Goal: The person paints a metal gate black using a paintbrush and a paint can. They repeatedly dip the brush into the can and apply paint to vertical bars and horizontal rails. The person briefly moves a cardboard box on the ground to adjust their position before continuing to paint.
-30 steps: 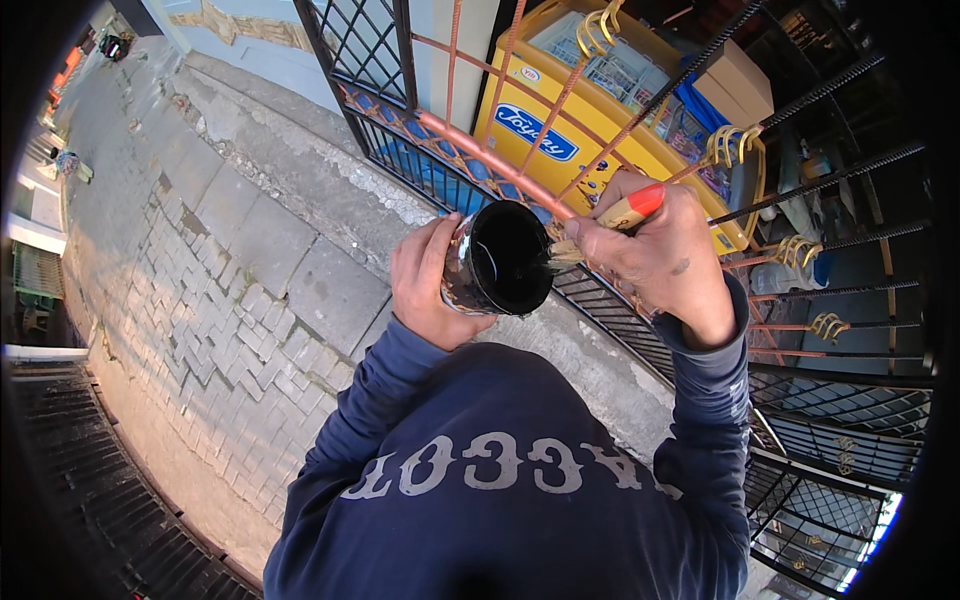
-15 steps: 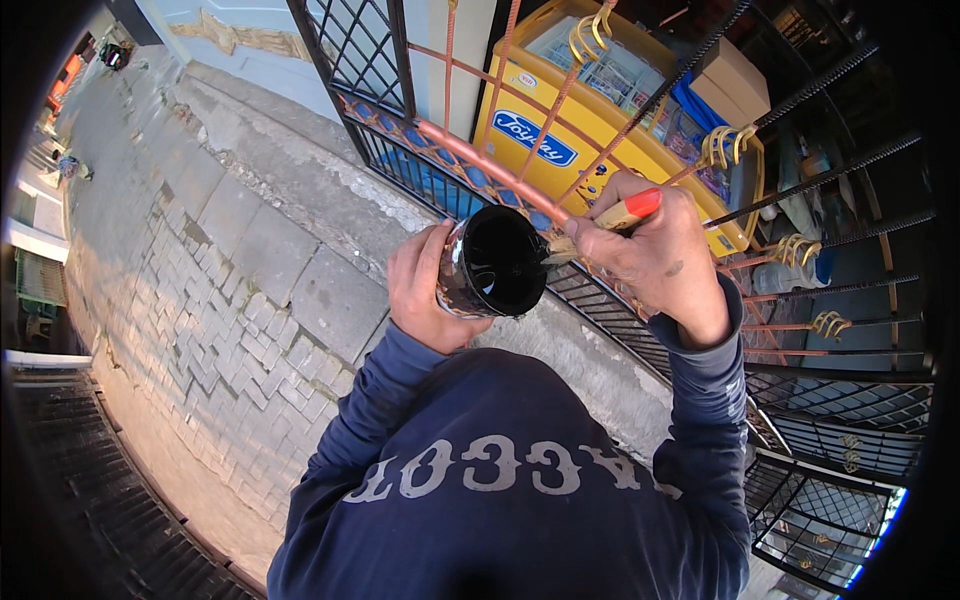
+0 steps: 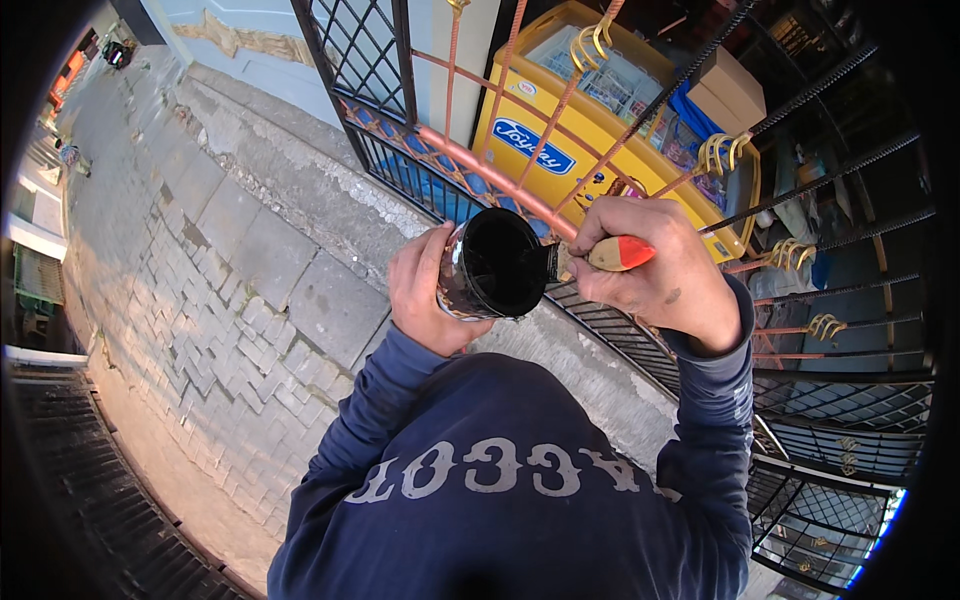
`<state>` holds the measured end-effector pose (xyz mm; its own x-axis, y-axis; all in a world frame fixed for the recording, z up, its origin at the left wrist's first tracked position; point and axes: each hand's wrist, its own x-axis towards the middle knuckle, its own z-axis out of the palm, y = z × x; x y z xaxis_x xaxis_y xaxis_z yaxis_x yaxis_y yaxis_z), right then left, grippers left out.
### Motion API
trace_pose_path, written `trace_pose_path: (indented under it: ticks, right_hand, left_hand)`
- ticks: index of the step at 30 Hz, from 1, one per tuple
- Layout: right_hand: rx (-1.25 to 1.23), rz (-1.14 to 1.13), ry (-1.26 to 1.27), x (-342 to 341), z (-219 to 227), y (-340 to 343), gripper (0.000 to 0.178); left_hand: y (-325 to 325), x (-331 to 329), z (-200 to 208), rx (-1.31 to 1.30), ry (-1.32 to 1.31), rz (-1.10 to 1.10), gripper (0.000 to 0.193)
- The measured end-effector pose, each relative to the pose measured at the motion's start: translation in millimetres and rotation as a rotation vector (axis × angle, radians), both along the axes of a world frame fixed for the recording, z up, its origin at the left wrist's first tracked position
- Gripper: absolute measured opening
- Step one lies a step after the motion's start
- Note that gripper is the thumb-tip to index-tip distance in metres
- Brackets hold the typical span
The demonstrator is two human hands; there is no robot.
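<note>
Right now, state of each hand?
Left hand: closed around the side of an open can.
Right hand: closed, holding a paintbrush with a red-tipped handle.

Outdoors here, and daylight falls across grey paving blocks [image 3: 235,345], running alongside a rough concrete strip [image 3: 270,160]; up ahead, a pale blue wall [image 3: 265,12], and over right, a yellow chest freezer [image 3: 515,140] near a cardboard box [image 3: 728,92]!

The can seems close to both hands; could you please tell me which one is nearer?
Left: the left hand grips the can by its side; the right hand, holding the brush, is apart, to the can's right.
</note>
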<state>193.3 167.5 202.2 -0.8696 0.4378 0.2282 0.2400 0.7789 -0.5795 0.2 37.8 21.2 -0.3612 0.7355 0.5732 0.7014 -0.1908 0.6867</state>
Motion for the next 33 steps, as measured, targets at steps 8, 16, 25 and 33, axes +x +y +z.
trace_pose_path:
  ticks: [8, 16, 25, 33]
  right_hand:
    - [0.008, 0.242, 0.017, -6, 3, 4, 0.020]
    - [-0.241, 0.413, -0.199, 11, 11, 20, 0.015]
    - [-0.274, 0.151, 0.075, 20, 16, 4, 0.012]
    - [-0.437, -0.096, 0.331, 50, -41, -13, 0.011]
  left_hand:
    - [2, 1, 4, -0.009, -0.028, -0.016, 0.110]
    - [2, -1, 3, 0.056, 0.029, -0.030, 0.107]
    - [2, -3, -4, 0.066, 0.023, -0.004, 0.105]
    - [2, -10, -11, -0.023, -0.011, -0.029, 0.115]
